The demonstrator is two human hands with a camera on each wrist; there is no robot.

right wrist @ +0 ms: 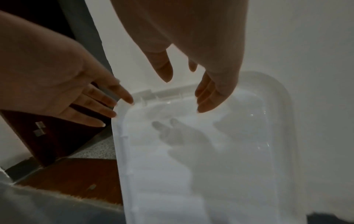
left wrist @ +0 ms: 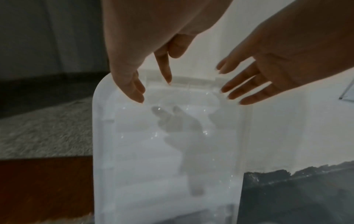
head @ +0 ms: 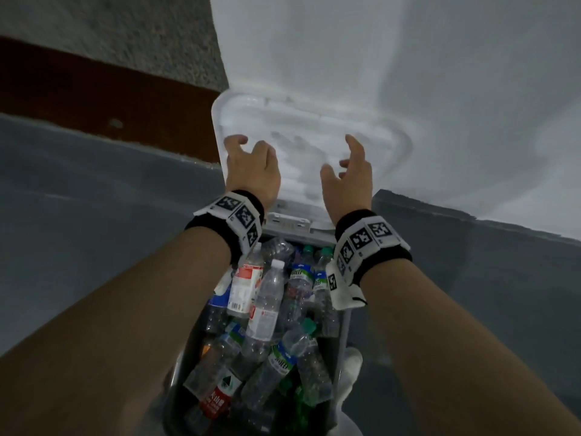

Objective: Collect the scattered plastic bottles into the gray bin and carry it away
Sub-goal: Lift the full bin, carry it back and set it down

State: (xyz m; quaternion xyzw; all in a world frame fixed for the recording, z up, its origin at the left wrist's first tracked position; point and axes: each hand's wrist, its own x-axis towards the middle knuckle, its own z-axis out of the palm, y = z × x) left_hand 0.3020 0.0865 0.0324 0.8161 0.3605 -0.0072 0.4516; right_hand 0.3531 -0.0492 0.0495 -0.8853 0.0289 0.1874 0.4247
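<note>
The gray bin (head: pixel 184 354) stands on the floor below me, packed with several clear plastic bottles (head: pixel 267 303). Its white lid (head: pixel 314 136) is swung up on the far hinge and stands against the white wall. My left hand (head: pixel 248 152) hovers at the lid's left edge and my right hand (head: pixel 345 165) nearer its middle. Both have loosely spread fingers and hold nothing. In the left wrist view the left hand (left wrist: pixel 145 84) and right hand (left wrist: pixel 258 81) hang just above the lid (left wrist: pixel 153 151). The right wrist view shows the same right hand (right wrist: pixel 191 84), left hand (right wrist: pixel 86 98) and lid (right wrist: pixel 229 151). I cannot tell whether they touch it.
A white wall (head: pixel 440 73) rises right behind the bin. To the left runs a dark red-brown strip (head: pixel 94 99) under a speckled gray wall (head: pixel 110 29). Gray floor (head: pixel 78 215) lies on both sides. A white shoe (head: pixel 352 366) shows beside the bin's right wall.
</note>
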